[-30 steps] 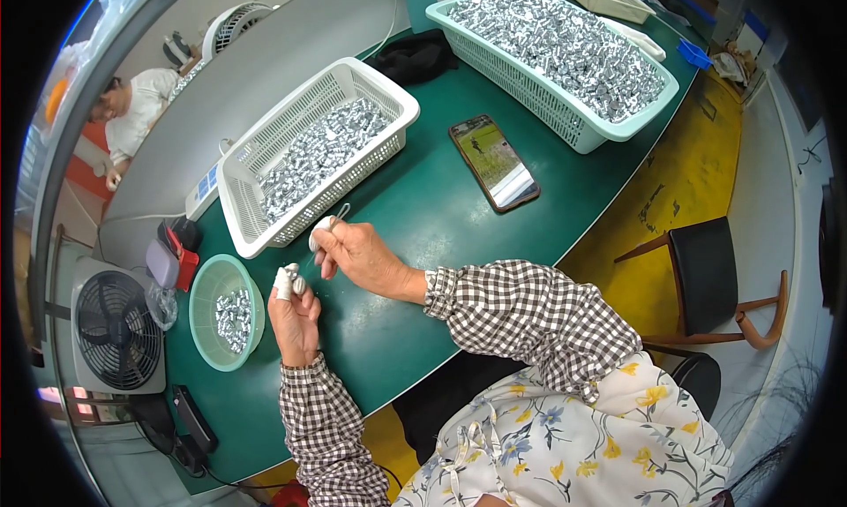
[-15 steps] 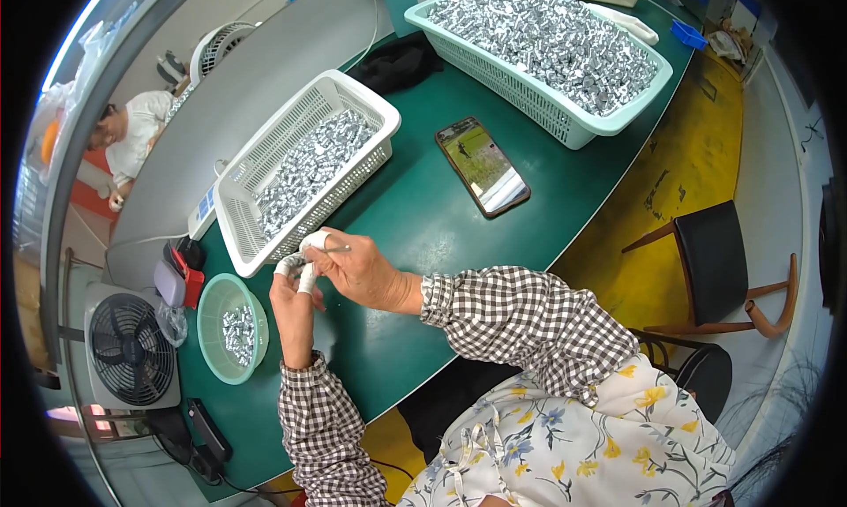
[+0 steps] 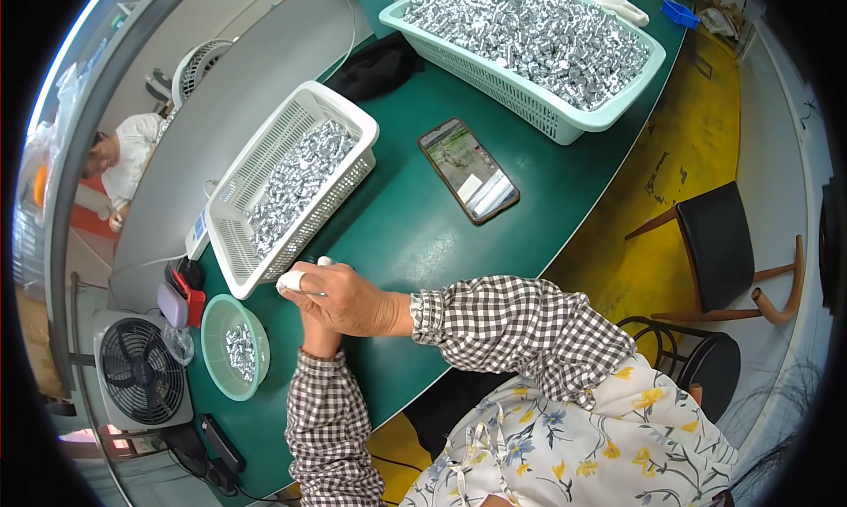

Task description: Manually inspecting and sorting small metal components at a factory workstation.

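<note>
My right hand is closed, with white wrapping on its fingers. A thin metal rod sticks out from its grip. Behind and below it is my left hand, whose fingers are mostly hidden, so what they hold does not show. Both hands meet just off the near corner of a white perforated basket, which holds many small silvery metal parts. To the left of my hands stands a pale green bowl with a smaller heap of similar parts.
A larger pale green basket heaped with metal parts stands at the back right. A phone lies on the green table. A fan is at the left, a black chair at the right. Another person sits beyond the partition.
My right hand has moved slightly down and left, over my left hand, whose fingers are now covered. The view has shifted a little. The picture on the phone has changed.
</note>
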`<state>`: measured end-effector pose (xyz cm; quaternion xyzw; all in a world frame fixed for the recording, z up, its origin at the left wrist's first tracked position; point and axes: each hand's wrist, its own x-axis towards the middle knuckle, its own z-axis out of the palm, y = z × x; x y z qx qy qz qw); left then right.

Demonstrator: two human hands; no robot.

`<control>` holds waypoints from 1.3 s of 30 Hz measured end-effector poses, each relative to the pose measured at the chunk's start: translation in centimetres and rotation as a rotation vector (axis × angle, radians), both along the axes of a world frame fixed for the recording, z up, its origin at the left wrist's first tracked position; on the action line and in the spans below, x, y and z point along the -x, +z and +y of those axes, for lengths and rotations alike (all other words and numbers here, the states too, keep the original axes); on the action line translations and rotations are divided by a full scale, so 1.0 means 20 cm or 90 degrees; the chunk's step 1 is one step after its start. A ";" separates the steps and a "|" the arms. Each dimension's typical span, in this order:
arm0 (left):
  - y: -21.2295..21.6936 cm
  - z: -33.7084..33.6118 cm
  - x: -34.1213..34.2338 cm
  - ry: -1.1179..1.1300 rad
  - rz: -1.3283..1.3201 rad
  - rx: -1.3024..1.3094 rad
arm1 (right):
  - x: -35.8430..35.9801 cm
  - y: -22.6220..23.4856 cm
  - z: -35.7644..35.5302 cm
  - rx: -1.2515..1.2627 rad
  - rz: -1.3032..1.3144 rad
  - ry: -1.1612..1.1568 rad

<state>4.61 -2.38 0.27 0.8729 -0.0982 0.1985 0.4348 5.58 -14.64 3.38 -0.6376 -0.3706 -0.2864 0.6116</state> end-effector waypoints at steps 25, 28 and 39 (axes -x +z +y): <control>0.02 -0.04 0.12 -0.002 -0.001 -0.396 | -0.02 -0.02 0.03 -0.021 -0.030 -0.002; 0.07 -0.06 0.09 0.005 -0.008 -0.355 | -0.03 -0.03 0.02 -0.033 -0.040 -0.006; 0.05 -0.06 0.11 0.046 -0.059 -0.252 | -0.01 0.00 0.01 -0.054 -0.020 0.014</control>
